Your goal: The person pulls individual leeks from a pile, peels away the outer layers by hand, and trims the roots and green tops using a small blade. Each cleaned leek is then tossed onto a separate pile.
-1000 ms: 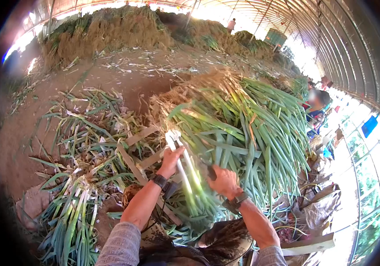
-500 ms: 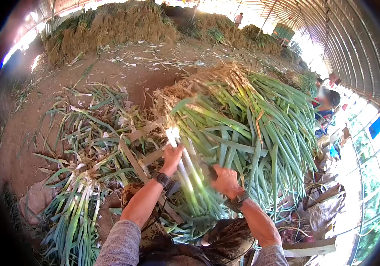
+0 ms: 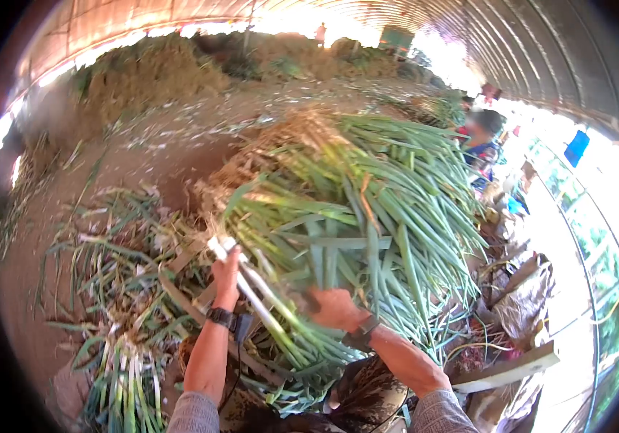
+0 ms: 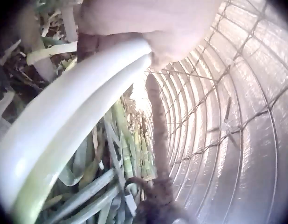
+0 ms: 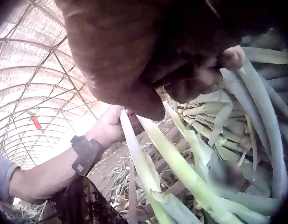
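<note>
My left hand (image 3: 225, 280) grips a few long onion stalks (image 3: 253, 289) just below their white ends, which point up and away. From there their green leaves run down toward my lap. In the left wrist view, the white stalks (image 4: 65, 112) pass under the left hand (image 4: 148, 23). To the right of the stalks, my right hand (image 3: 339, 310) is curled round a dark narrow tool, blurred in the head view. The tool (image 4: 157, 126) stands upright in the left wrist view. The right wrist view shows the right hand (image 5: 120, 56) near the stalks; its fingertips are partly hidden.
A large heap of onions (image 3: 396, 195) lies beyond my hands and to the right. Loose trimmings (image 3: 118, 252) and an onion bunch (image 3: 130, 379) lie at left. A wooden board (image 3: 508, 366) is at lower right. A person (image 3: 481, 141) sits beyond the heap.
The head view has turned, so the heap, both hands and the seated person appear further left. My left hand still grips the stalks and my right hand still holds the tool.
</note>
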`<state>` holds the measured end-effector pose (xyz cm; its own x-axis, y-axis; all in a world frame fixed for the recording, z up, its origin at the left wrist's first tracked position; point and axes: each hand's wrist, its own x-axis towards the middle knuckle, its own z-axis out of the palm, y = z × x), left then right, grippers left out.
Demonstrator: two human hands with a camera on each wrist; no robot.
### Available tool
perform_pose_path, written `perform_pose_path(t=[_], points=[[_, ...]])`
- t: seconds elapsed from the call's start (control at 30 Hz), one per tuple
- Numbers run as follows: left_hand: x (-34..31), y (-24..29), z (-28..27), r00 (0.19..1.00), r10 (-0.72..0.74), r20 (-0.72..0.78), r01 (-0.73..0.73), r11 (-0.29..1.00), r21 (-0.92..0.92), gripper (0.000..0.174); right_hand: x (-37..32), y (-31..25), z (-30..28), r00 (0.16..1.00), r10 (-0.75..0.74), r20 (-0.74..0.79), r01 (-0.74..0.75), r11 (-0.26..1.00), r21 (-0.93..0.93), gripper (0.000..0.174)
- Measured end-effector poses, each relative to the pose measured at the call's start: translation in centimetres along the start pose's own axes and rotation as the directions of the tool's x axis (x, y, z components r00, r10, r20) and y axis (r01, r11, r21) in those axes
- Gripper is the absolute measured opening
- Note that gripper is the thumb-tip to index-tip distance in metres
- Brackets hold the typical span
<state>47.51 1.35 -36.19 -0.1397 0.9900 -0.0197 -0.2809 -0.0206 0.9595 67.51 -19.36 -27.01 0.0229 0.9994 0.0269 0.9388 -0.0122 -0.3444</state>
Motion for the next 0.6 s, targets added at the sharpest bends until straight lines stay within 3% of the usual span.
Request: perform_pose_path(t=[0.07, 0.13, 0.2, 0.27, 0.33, 0.37, 0.43, 0.53, 0.57, 0.6], points=[[-0.3, 2.3, -0.4, 0.996, -0.077, 0.051, 0.073, 0.994, 0.079, 0.058, -0.6, 0.7, 0.4, 0.997, -0.073, -0.003, 0.073, 0.997, -0.001, 0.036], [2.0, 0.0, -0.9, 0.974, -0.222, -0.047, 0.22, 0.974, -0.054, 0.08, -0.8, 1.8, 1.3, 0.998, -0.065, 0.007, 0.065, 0.998, 0.012, 0.034], [3.4, -1.1, -2.2, 0.977, -0.211, 0.018, 0.211, 0.963, -0.164, 0.078, -1.2, 2.5, 1.7, 0.998, -0.064, 0.027, 0.063, 0.998, 0.025, 0.032], [1.9, 1.7, -1.4, 0.941, -0.327, -0.089, 0.302, 0.929, -0.215, 0.058, -1.6, 2.8, 1.9, 0.993, -0.113, -0.011, 0.114, 0.991, 0.077, 0.027], [0.9, 2.9, -0.6, 0.978, -0.181, -0.104, 0.171, 0.98, -0.101, 0.051, -1.7, 2.6, 1.7, 0.989, -0.134, -0.054, 0.14, 0.984, 0.109, 0.022], [1.1, 2.7, -0.5, 0.98, -0.175, -0.1, 0.165, 0.981, -0.099, 0.051, -1.7, 2.6, 1.5, 0.983, -0.174, -0.054, 0.18, 0.975, 0.131, 0.021], [1.5, 1.7, -0.7, 0.992, 0.031, 0.126, -0.015, 0.992, -0.128, 0.048, -1.8, 2.6, 1.7, 0.969, -0.236, -0.074, 0.245, 0.958, 0.148, 0.022], [2.0, 0.3, -0.9, 0.992, 0.05, 0.118, -0.027, 0.981, -0.194, 0.052, -1.7, 2.9, 2.5, 0.983, -0.173, -0.054, 0.179, 0.972, 0.154, 0.025], [2.9, -0.6, -0.9, 0.992, -0.124, -0.007, 0.119, 0.962, -0.246, 0.048, -1.7, 2.9, 2.9, 0.983, -0.175, -0.055, 0.181, 0.971, 0.155, 0.025], [2.7, 0.3, -1.4, 0.971, -0.232, 0.053, 0.237, 0.924, -0.3, 0.045, -1.7, 3.0, 3.5, 0.984, -0.163, -0.069, 0.173, 0.969, 0.176, 0.027]])
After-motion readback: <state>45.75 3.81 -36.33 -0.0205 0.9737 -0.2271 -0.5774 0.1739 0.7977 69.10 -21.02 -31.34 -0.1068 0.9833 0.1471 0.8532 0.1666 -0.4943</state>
